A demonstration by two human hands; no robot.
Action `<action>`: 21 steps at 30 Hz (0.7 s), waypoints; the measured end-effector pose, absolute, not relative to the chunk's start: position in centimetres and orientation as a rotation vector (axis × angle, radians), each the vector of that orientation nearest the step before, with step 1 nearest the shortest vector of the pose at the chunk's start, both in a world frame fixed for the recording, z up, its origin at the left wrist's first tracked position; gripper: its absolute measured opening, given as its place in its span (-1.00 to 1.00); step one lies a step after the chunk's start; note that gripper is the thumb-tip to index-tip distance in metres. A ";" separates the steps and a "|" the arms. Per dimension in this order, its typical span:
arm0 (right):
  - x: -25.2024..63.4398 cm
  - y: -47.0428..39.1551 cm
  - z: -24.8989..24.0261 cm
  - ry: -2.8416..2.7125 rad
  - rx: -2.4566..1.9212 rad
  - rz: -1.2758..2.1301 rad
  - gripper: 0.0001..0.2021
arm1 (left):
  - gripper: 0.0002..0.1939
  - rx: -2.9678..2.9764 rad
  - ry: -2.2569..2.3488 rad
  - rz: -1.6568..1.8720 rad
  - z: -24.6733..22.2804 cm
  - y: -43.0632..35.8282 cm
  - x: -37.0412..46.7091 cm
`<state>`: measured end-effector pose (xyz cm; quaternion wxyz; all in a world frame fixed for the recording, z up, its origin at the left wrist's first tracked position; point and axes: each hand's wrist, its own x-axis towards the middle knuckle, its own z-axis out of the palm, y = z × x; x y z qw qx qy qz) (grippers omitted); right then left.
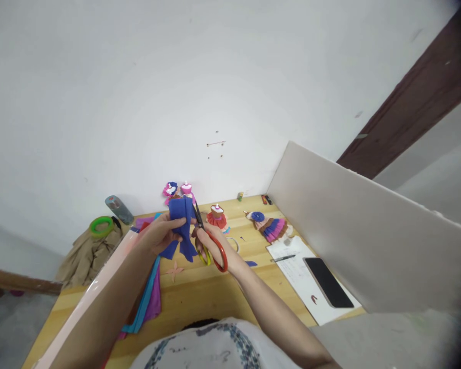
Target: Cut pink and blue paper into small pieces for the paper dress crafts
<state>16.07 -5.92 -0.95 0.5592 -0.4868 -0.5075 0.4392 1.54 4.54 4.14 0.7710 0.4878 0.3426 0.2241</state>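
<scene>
My left hand [163,233] pinches a strip of blue material [181,210], held up above the wooden table, with its lower ends hanging loose. Scissors [219,252] with a red and a yellow handle loop are in my right hand [211,245]. Their dark blades point up and away, close along the right edge of the blue piece. Below the hands, a peach star-shaped cutout [174,271] lies on the table [200,297]. Just behind the scissors stands a small figure in a red ruffled skirt [217,218].
Colored sheets [146,300] and a pale pink strip [88,302] lie left, near a bottle [119,209] and green ring [101,226]. A ruffled doll dress [271,225], papers [292,261], pen [283,258] and phone [328,283] lie right, beside a white panel [353,225].
</scene>
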 end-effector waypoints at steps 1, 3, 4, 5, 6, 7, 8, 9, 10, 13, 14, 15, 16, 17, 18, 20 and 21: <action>16.2 -5.9 -1.0 -1.207 -1.134 1.043 -0.49 | -0.74 1.067 0.744 0.482 4.2 4.6 1.5; 16.3 -5.8 -0.8 -1.217 -1.126 1.064 -0.47 | -0.70 1.089 0.750 0.484 4.1 4.6 1.5; 16.3 -5.8 -0.8 -1.219 -1.125 1.073 -0.47 | -0.69 1.100 0.748 0.484 4.0 4.7 1.5; 16.3 -5.8 -0.6 -1.220 -1.125 1.078 -0.46 | -0.68 1.111 0.746 0.482 3.9 4.7 1.5; 16.3 -5.7 -0.5 -1.220 -1.128 1.078 -0.46 | -0.68 1.123 0.742 0.475 3.7 4.7 1.5; 16.3 -5.7 -0.4 -1.218 -1.132 1.071 -0.46 | -0.68 1.133 0.738 0.468 3.6 4.8 1.4; 16.3 -5.7 -0.3 -1.216 -1.138 1.061 -0.46 | -0.68 1.144 0.732 0.462 3.5 4.8 1.4; 16.3 -5.6 -0.3 -1.214 -1.144 1.047 -0.45 | -0.69 1.153 0.729 0.460 3.4 4.9 1.4; 16.3 -5.6 -0.2 -1.216 -1.148 1.035 -0.44 | -0.69 1.162 0.730 0.460 3.4 4.9 1.3; 16.3 -5.6 0.0 -1.237 -1.155 1.013 -0.42 | -0.67 1.181 0.743 0.467 3.5 4.9 1.3; 16.2 -5.5 0.1 -1.241 -1.155 1.007 -0.42 | -0.66 1.184 0.751 0.467 3.6 4.8 1.3; 16.2 -5.5 0.2 -1.243 -1.156 1.002 -0.41 | -0.66 1.185 0.757 0.471 3.7 4.8 1.3; 16.2 -5.5 0.3 -1.241 -1.156 0.995 -0.40 | -0.65 1.185 0.761 0.477 3.7 4.7 1.4; 16.1 -5.5 0.4 -1.238 -1.156 0.989 -0.39 | -0.65 1.184 0.763 0.486 3.8 4.6 1.4; 16.1 -5.5 0.5 -1.235 -1.157 0.985 -0.39 | -0.66 1.183 0.764 0.494 3.8 4.5 1.4; 16.0 -5.5 0.6 -1.240 -1.154 0.977 -0.39 | -0.68 1.190 0.759 0.512 3.8 4.3 1.5; 16.0 -5.5 0.6 -1.244 -1.152 0.973 -0.39 | -0.70 1.196 0.756 0.521 3.8 4.2 1.5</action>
